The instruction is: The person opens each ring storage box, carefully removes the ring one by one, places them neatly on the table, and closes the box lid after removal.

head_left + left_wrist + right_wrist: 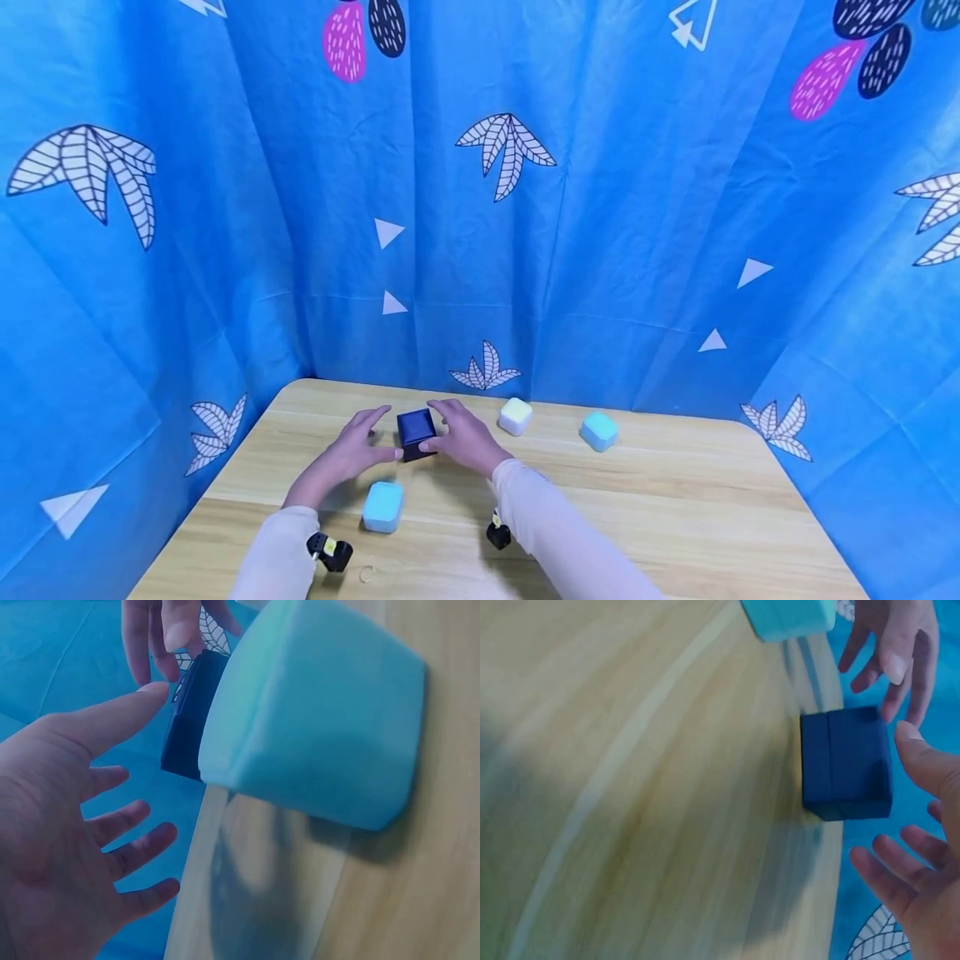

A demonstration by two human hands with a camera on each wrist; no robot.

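A small dark navy box (417, 433) with a seam around its side sits on the table between both hands. The left hand (347, 457) hovers at its left side, thumb and fingers spread apart. From the other side the right hand (467, 440) reaches around it, fingers spread; in the right wrist view its thumb (924, 761) appears just off the box. Neither hand grips anything. Nearer the person, by the left wrist, stands a light blue rounded box (383, 507), which partly hides the navy box (196, 720) in the left wrist view.
A thin ring-shaped thing (367, 573) lies near the table's front. Towards the back stand a white box with a pale yellow top (515, 416) and a turquoise box (599, 431). The wooden table (675, 508) is bordered by a patterned blue curtain (622, 208).
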